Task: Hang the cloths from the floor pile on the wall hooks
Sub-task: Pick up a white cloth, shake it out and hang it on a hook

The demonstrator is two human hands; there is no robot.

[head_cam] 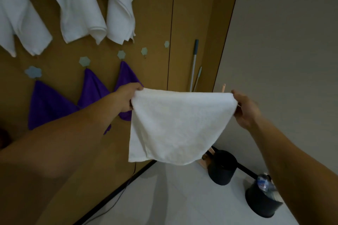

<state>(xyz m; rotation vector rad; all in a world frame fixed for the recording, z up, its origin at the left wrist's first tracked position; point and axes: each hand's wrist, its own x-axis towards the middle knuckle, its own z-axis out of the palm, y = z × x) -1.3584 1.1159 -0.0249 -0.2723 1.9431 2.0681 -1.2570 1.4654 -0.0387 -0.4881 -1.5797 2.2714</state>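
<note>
The white cloth (181, 124) is held spread in the air in front of the brown wall panel (155, 14), its top edge stretched between the left hand (126, 97) and the right hand (245, 109), each grip pinched shut on an upper corner while the rest hangs slack. The nearest free hook (144, 51) sits on the panel just above and beyond the left hand, with a second free hook (166, 44) a little farther right of it; left of that nearest hook, three purple cloths (49, 104) already fill the row. To hang it well, I would keep one corner pinched, let the other drop so the cloth falls to a point, then lift that corner over the free hook and check it catches before letting go.
</note>
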